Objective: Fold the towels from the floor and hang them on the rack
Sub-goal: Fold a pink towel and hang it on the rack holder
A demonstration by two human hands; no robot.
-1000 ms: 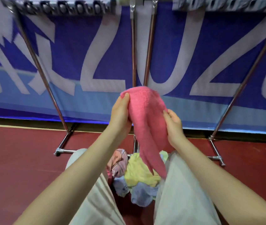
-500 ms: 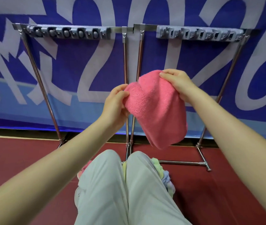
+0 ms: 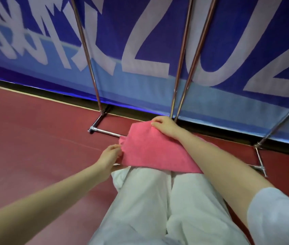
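I am looking down at a large blue fabric banner [image 3: 157, 41] with white printing, standing behind the chrome tube drying rack [image 3: 182, 68]. The big white characters nearest the rack's poles are reading as "Z", "U" and part of a "2" or "Z"; the white marks further left of the poles are too blurred for me to read.

The fuzzy pink terry towel [image 3: 150, 152] is lying spread across my knees, which are covered by pale white trousers [image 3: 147, 200], in front of the rack's twin centre poles and just on my side of the rack's low chrome floor bar [image 3: 106, 132]. Its far corner is reaching almost to the foot of those poles.

My left hand [image 3: 110, 159] is at the towel's left edge, fingers curled close together and pinching the cloth between thumb and fingertips. My right hand [image 3: 164, 127] is at the towel's far corner, close to the base of the centre poles, with its fingers bent down over the fabric and gripping the edge; how the thumb is lying there I cannot tell. The right forearm is running along the towel's right side, covering that border, and a pale grey short sleeve [image 3: 277, 218] is showing at the upper arm.

The rack's feet are standing on the dark red smooth floor [image 3: 34, 138], which is stretching out left of the towel.
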